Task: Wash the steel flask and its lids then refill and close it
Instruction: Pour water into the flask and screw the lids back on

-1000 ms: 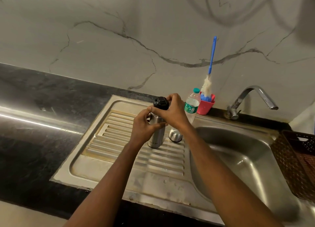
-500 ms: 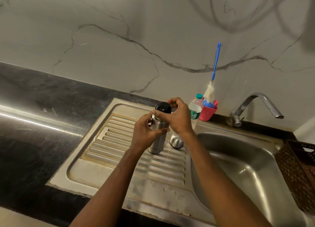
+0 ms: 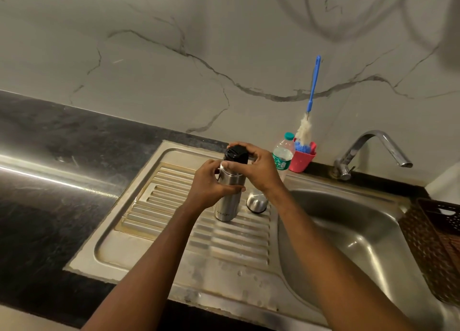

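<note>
A steel flask (image 3: 227, 203) stands upright on the ribbed drainboard (image 3: 174, 221) of the sink. My left hand (image 3: 209, 185) grips the flask's body around its upper half. My right hand (image 3: 254, 167) holds the black inner lid (image 3: 235, 154) on the flask's mouth, fingers curled round it. A steel outer cap (image 3: 256, 202) sits upside-up on the drainboard just right of the flask, partly hidden behind my right wrist.
The sink basin (image 3: 348, 231) lies to the right, with a tap (image 3: 373, 149) at its back. A plastic water bottle (image 3: 282, 156) and a pink cup (image 3: 302, 160) holding a blue-handled brush (image 3: 312, 91) stand at the wall. A brown basket (image 3: 438, 243) is far right. Black counter (image 3: 49, 181) spreads left.
My right hand has shifted its hold round the black lid on the flask; the flask stays standing in the same spot. The camera view drifted slightly.
</note>
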